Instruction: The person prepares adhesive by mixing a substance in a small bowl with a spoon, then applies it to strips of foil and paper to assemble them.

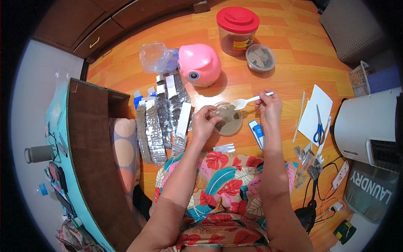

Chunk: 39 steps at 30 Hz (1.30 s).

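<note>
My right hand (pixel 270 105) grips the handle of a white plastic spoon (pixel 248 101). The spoon's bowl is over the far right rim of a round clear tub (pixel 231 129) of grey-brown powder or grains. At the tub's left side is my left hand (pixel 204 123), thumb and fingers curled over the edge. Whether something small and clear is between those fingertips cannot be made out. Right of the tub lies a blue and white stapler-like tool or box (pixel 257 134). A small silvery sachet (pixel 224 148) rests by the patterned cloth on my lap (pixel 226 179).
Strips of small sachets (pixel 156 132) lie to the left. Beyond are a pink round container with eyes (pixel 201 64), a red-lidded jar (pixel 237 30) and a lidded tub (pixel 260 58). Scissors (pixel 319 129) lie on white paper (pixel 310 110), near a white appliance (pixel 365 121).
</note>
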{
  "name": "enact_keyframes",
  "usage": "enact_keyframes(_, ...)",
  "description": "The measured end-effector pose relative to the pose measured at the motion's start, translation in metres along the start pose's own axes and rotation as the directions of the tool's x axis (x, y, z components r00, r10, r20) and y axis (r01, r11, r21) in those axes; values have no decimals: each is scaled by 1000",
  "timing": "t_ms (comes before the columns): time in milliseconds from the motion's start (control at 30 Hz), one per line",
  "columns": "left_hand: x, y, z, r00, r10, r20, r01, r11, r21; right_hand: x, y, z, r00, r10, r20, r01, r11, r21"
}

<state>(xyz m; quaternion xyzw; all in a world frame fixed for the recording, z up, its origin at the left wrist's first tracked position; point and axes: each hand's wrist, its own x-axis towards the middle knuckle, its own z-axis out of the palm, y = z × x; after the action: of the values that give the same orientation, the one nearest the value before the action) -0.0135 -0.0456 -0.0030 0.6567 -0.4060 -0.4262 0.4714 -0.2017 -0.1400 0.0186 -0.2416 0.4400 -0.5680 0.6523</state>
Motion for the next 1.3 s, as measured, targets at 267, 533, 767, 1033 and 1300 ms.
enact_keyframes(267, -4, 6, 3, 990, 140, -8, -135, 966, 223, -7, -4, 9, 1000, 5, 27, -4, 999, -33)
enact_keyframes(533, -5, 8, 3, 995, 72, 63, -82, 979, 187, -5, -2, 8, 1000, -12, 19, 13, 999, -31)
enact_keyframes(767, -2, 5, -2, 986, -21, 168, 37, 995, -95, -8, -6, 9, 999, 29, 36, -27, 997, -73)
enact_keyframes(1033, -3, 13, -2, 975, -45, 219, 64, 995, -80, -7, -5, 9, 999, 24, 40, -20, 995, -97)
enact_keyframes(1300, 0, 11, -6, 968, -31, 248, 59, 992, -108, -3, -6, 4, 1000, 29, 3, -29, 999, 20)
